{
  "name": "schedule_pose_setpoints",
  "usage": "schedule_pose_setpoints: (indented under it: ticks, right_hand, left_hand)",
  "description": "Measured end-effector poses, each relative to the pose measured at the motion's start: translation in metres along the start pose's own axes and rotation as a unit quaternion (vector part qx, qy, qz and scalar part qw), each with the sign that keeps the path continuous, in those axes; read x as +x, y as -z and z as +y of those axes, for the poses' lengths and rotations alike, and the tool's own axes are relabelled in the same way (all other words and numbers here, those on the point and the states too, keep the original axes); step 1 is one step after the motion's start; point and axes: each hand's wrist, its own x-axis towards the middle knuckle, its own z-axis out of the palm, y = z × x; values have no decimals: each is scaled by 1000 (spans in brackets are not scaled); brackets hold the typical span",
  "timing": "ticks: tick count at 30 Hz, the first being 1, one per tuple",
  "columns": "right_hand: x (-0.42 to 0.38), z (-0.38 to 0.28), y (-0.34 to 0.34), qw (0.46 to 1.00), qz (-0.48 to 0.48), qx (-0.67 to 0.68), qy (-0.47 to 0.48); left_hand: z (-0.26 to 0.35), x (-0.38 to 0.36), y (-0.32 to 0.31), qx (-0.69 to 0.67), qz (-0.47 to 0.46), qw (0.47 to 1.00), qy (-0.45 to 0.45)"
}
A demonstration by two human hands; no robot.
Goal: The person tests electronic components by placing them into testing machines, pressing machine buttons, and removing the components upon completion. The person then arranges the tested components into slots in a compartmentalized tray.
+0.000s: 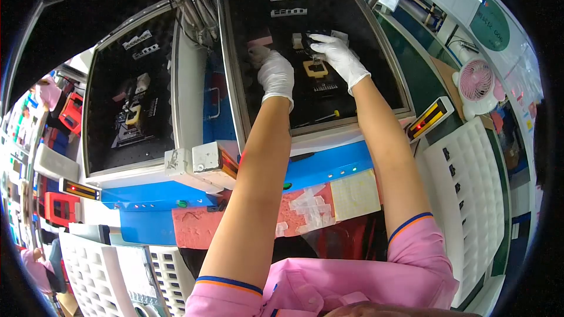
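Note:
Both my hands wear white gloves and reach over the black bed of the right-hand machine (270, 0). My left hand (276, 75) has its fingers curled at a small pale item beside a pink block (259, 41); I cannot make out what they hold. My right hand (339, 58) lies with fingers stretched toward a dark part near a small white block (297, 41). Between the hands is a yellow frame-shaped piece (315, 69), with a row of small pins below it. A yellow-tipped tool (336, 114) lies near the bed's front edge.
A second black bed (106, 135) stands left. Metal cylinders (191, 0) rise between the beds. Light barriers (430, 118) flank the front edge. Pink foam (197, 227) with clear plastic pieces lies nearer me. White moulded trays (470, 182) and a pink fan (476, 80) are right.

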Motion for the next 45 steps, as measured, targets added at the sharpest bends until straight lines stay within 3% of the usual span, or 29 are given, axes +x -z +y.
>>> schedule_pose_setpoints:
  ticks: [4, 7, 8, 10, 11, 13, 15, 18, 20, 22, 26, 30, 35, 37, 38, 40, 41, 43, 44, 45]
  right_hand:
    - [1, 0, 3, 1000, 6, -27, 6]
    - [4, 2, 2, 998, 25, -51, 19]
    - [3, 1, 2, 980, 70, -181, 42]
    - [5, -10, -2, 887, 163, -421, 97]
    - [-2, -21, -3, 911, 190, -341, 130]
    - [-41, -40, -6, 930, 231, -176, 225]
    - [-106, -57, -21, 902, 276, -80, 321]
    - [-196, -32, -18, 823, 384, -240, 342]
    - [-238, 11, -11, 768, 436, -388, 263]
    - [-268, 50, -14, 765, 430, -435, 203]
    - [-299, 81, -29, 782, 411, -449, 134]
    - [-304, 75, -35, 814, 394, -412, 111]
    - [-297, 73, -25, 847, 349, -378, 134]
    - [-300, 64, -27, 846, 373, -376, 67]
    - [-299, 68, -19, 857, 338, -383, 75]
    - [-301, 77, -2, 855, 327, -401, 44]
    - [-303, 72, -10, 862, 297, -407, 50]
    - [-310, 51, -32, 871, 353, -338, 40]
    - [-311, 42, -49, 878, 333, -341, 45]
    - [-315, 31, -70, 917, 255, -298, 68]
  left_hand:
    - [3, -15, 19, -63, 2, 998, 12]
    - [4, -22, 31, -181, 70, 980, -45]
    - [9, -34, 40, -258, 116, 956, -78]
    - [15, -74, 58, -383, 198, 886, -171]
    - [13, -99, 67, -431, 232, 842, -229]
    - [-8, -158, 75, -416, 202, 832, -307]
    - [-45, -212, 69, -289, 175, 868, -363]
    - [-104, -269, 33, -143, 44, 950, -273]
    - [-127, -290, 18, -123, 33, 957, -261]
    - [-140, -298, 10, -93, -3, 968, -232]
    - [-144, -304, 4, -48, 8, 969, -244]
    - [-149, -314, -5, -12, 13, 966, -256]
    - [-143, -317, -18, 6, -8, 984, -175]
    - [-137, -315, -18, -41, -24, 983, -178]
    - [-137, -313, -12, -44, -17, 989, -141]
    - [-141, -313, 9, -116, -122, 968, -188]
    - [-148, -311, 21, -120, -115, 973, -157]
    - [-165, -304, 48, -240, -194, 929, -205]
    - [-174, -301, 61, -298, -229, 896, -235]
    - [-182, -300, 75, -302, -219, 902, -219]
